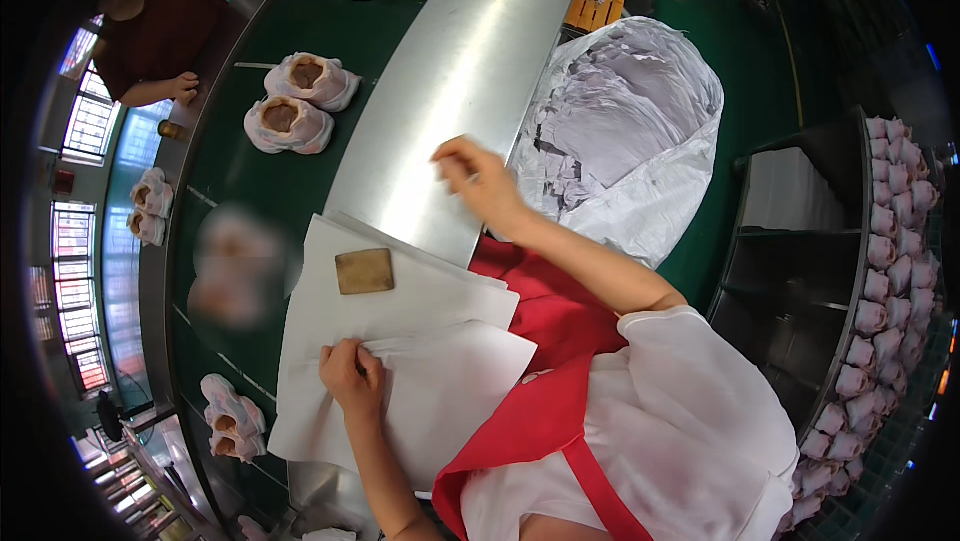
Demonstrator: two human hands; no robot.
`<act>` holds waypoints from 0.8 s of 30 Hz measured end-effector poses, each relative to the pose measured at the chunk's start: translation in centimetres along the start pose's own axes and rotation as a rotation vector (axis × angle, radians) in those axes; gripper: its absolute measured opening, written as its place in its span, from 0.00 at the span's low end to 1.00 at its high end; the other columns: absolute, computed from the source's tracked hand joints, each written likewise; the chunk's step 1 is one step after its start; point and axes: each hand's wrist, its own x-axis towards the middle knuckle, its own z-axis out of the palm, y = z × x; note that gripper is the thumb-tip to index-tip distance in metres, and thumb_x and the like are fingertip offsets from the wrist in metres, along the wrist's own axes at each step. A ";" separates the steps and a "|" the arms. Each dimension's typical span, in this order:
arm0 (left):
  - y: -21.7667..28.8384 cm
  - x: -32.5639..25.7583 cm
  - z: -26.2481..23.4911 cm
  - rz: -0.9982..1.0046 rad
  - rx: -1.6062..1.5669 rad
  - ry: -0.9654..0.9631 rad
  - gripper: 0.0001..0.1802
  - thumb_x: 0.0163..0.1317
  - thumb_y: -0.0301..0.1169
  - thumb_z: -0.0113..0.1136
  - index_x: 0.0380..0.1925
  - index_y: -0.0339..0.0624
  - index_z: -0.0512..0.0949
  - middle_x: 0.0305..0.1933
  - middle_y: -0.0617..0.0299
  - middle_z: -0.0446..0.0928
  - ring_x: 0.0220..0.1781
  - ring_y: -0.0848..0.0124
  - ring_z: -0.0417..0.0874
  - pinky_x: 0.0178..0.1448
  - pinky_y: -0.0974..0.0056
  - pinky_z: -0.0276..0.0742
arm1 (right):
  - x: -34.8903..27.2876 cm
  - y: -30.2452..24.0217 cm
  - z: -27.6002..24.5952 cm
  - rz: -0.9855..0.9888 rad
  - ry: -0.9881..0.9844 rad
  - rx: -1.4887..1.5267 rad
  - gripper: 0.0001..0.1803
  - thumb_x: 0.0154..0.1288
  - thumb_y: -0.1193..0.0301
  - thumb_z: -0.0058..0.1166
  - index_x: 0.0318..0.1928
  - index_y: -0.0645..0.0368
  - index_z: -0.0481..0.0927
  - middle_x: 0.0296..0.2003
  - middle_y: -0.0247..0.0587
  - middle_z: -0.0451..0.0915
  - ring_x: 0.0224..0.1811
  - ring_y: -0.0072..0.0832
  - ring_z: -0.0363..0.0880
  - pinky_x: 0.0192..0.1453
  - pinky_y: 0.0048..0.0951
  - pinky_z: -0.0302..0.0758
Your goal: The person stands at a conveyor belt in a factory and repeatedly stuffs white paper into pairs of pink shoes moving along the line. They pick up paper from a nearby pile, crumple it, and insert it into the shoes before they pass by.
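Observation:
White sheets of paper [440, 391] lie in a loose stack on the metal table in front of me. My left hand [352, 376] is closed at the left part of the top sheet, and creases run out from its fingers. A flat rectangular brownish block [365, 272] rests on the paper just beyond that hand. Over the bare metal my right hand [480, 186] hangs with loosely curled fingers apart and nothing visible in them. To its right stands a big white sack [650, 191], its mouth wide and full of thin crumpled-edged white sheets.
A green conveyor belt [215, 176] with pairs of pale shoes [290, 124] runs left of the metal table [440, 71]; one pair is blurred. Across it stands a person [160, 31] in dark red. A dark rack [790, 271] and rows of pale bundles [885, 241] are right.

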 end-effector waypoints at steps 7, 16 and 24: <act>-0.2 -0.5 0.0 -0.075 0.035 -0.082 0.04 0.44 0.18 0.47 0.20 0.36 0.70 0.17 0.56 0.64 0.19 0.58 0.60 0.27 0.59 0.56 | -2.6 16.4 -26.8 0.314 0.732 -0.404 0.11 0.62 0.70 0.52 0.44 0.57 0.76 0.34 0.37 0.80 0.29 0.23 0.80 0.29 0.24 0.74; -0.1 -0.6 0.2 -0.082 0.078 -0.101 0.07 0.53 0.25 0.44 0.21 0.34 0.69 0.18 0.52 0.65 0.23 0.56 0.61 0.28 0.56 0.55 | -2.5 20.3 -36.6 0.413 0.726 -1.094 0.12 0.53 0.68 0.59 0.40 0.47 0.78 0.38 0.34 0.76 0.34 0.33 0.78 0.39 0.37 0.73; -0.2 -0.9 0.2 -0.093 0.140 -0.128 0.09 0.56 0.27 0.44 0.21 0.33 0.68 0.20 0.51 0.66 0.23 0.55 0.63 0.29 0.55 0.56 | -3.4 19.9 -36.1 0.424 0.652 -1.130 0.06 0.52 0.70 0.61 0.31 0.50 0.78 0.35 0.32 0.76 0.32 0.30 0.78 0.37 0.34 0.73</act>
